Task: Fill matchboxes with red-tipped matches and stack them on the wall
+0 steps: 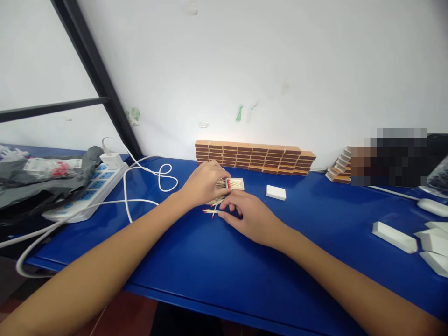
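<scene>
A small matchbox tray (238,184) full of red-headed matches lies in the middle of the blue table. My left hand (206,183) is curled at its left end, thumb and forefinger around that end. Beneath this palm, a pile of matches (217,200) is partly covered. Just nearer to me, several loose matches (211,212) lie across one another. My right hand (251,215) is beside them, thumb and forefinger tips close together at the ends of a few. To the right of the tray is a white matchbox (276,192).
Stacked brown-sided boxes (255,157) line the wall, with another stack (342,165) farther right. White boxes (395,237) lie at right. At left are a power strip (93,189), white cables (140,201) and a grey plastic bag (42,179). A pixelated patch hides the right rear.
</scene>
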A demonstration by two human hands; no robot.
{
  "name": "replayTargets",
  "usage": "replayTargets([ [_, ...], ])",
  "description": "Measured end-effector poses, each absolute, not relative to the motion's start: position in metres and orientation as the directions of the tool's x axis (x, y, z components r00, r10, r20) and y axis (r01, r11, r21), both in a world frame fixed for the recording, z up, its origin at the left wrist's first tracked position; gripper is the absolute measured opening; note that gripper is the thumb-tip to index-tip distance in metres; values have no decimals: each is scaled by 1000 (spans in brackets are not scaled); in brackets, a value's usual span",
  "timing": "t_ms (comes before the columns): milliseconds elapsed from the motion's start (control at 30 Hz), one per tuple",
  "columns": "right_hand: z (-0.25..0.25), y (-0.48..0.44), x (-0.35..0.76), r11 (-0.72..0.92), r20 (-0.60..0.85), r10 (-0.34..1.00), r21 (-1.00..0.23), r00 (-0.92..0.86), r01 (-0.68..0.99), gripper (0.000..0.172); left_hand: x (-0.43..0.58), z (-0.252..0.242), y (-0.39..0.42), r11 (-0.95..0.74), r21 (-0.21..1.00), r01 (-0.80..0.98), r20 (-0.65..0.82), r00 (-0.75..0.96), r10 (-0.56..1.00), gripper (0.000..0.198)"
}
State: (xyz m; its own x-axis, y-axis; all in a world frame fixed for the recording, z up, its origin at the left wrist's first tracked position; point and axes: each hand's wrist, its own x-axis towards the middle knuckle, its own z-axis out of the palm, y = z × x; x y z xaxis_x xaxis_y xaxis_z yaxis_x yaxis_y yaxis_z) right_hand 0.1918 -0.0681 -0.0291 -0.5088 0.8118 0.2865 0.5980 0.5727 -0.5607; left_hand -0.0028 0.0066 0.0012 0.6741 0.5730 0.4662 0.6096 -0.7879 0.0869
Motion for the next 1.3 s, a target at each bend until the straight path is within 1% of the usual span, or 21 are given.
replayTargets([
  [33,-29,-67,189,567,275,815,-561,-510,603,3,-3,1,6,-789,86,609,461,678,573,21],
  [167,-24,-66,186,559,221,815,-546,-536,624,11,-3,1,6,-793,85,603,452,686,570,17],
  [300,-16,-70,199,565,176,806,-510,-565,648,14,-3,-1,7,-796,87,600,457,685,567,23],
  [367,-11,-71,208,570,155,806,-467,-572,677,14,-3,-1,7,-797,83,599,448,692,567,28],
  [467,-5,-68,221,604,173,794,-327,-583,726,13,-2,-2,8,-799,78,596,440,699,564,32],
  [600,-1,-61,230,654,317,733,-80,-602,753,16,-2,-1,6,-798,75,598,442,697,564,32],
  [667,-2,-58,233,660,365,704,-21,-609,751,19,-2,0,5,-802,75,593,430,706,562,31],
  [767,-6,-54,237,654,407,697,-24,-591,756,18,-2,0,3,-808,67,585,430,714,553,27],
  [867,-8,-48,242,631,459,703,-52,-543,774,14,-1,-1,3,-816,76,573,450,711,541,33],
  [1000,-10,-43,247,606,516,712,-109,-476,788,13,0,-1,2,-829,82,553,464,715,523,37],
  [1100,-12,-41,249,600,533,714,-130,-454,790,13,1,-3,1,-841,88,534,491,712,503,39],
  [1200,-14,-41,248,587,539,724,-155,-431,794,11,3,-5,0,-845,118,522,535,683,497,41],
  [1300,-16,-41,247,596,524,730,-177,-438,783,9,4,-7,-1,-847,134,515,549,673,496,43],
])
